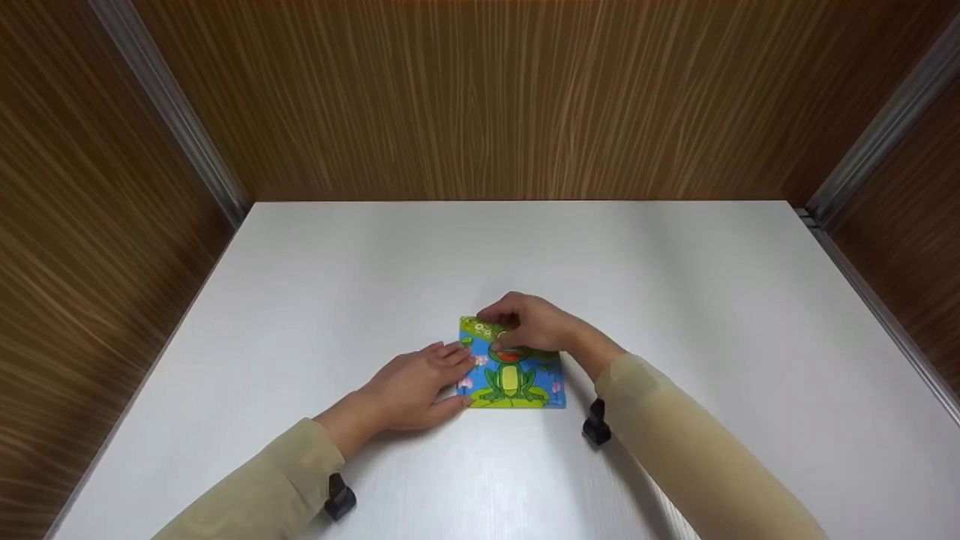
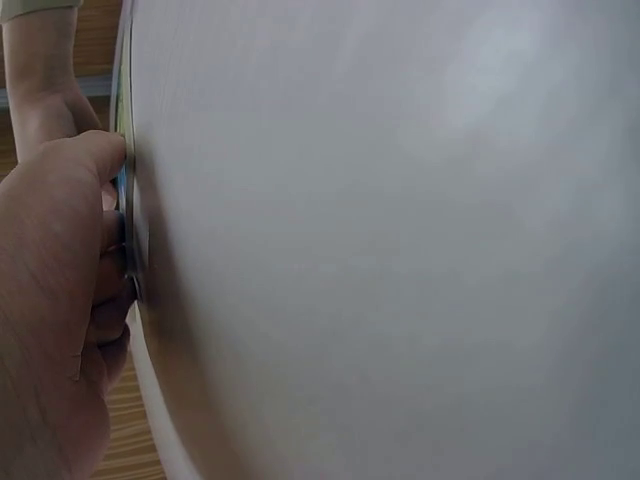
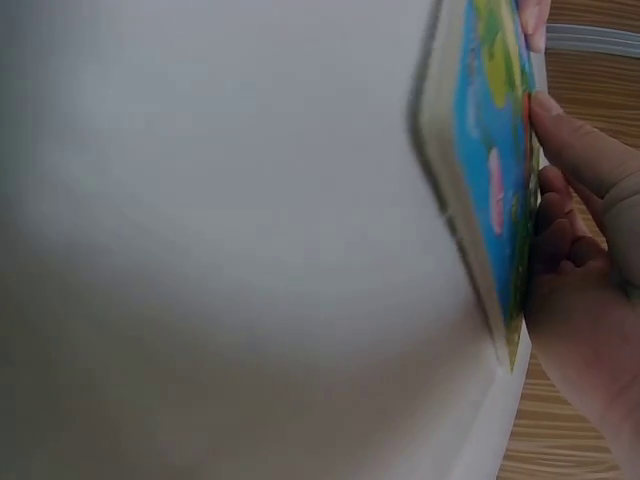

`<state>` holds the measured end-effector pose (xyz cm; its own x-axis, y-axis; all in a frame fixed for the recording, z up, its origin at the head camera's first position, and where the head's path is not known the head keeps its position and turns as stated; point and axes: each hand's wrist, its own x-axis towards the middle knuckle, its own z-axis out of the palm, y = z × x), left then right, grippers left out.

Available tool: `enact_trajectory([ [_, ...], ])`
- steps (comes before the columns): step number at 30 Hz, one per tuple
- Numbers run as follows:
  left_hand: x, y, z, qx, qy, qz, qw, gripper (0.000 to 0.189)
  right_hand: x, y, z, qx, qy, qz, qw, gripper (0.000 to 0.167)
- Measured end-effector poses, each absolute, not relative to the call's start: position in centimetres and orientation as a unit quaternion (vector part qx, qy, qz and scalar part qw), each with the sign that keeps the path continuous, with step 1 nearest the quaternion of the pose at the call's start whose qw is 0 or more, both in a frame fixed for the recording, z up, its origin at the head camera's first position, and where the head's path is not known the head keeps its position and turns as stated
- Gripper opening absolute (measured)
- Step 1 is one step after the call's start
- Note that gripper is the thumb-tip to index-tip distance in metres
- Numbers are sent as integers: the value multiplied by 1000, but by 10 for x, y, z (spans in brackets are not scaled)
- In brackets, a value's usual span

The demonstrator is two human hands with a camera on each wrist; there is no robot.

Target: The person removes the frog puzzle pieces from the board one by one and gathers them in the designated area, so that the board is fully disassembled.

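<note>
A thin square frog picture board [image 1: 510,382] lies flat on the white table, printed blue and green with a pale side edge. My left hand [image 1: 420,382] rests at its left side, fingers stretched out and fingertips on the margin. From above right, my right hand [image 1: 536,322] reaches over the top part with thumb and fingers curled at the board, covering part of the frog's head. In the right wrist view, the thumb touches the printed face of the board [image 3: 495,150], with the other fingers bent near its far side. The left wrist view shows the board nearly edge-on.
The white table [image 1: 360,262] surrounds the board. A wood-grain panel [image 1: 480,97] closes off the back, with more panels at left and right. Metal strips [image 1: 172,105] run along the corners. Black clips [image 1: 596,424] hang by both sleeves.
</note>
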<state>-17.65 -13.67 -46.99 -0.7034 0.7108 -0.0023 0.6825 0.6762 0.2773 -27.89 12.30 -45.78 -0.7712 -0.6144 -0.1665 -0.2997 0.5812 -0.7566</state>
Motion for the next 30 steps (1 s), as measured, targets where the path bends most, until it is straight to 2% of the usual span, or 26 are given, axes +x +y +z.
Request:
enact_trajectory([
  [30,-175,-135,-475,374,916,138,52,64,-278,124,-457,-266,865,-362,225,46],
])
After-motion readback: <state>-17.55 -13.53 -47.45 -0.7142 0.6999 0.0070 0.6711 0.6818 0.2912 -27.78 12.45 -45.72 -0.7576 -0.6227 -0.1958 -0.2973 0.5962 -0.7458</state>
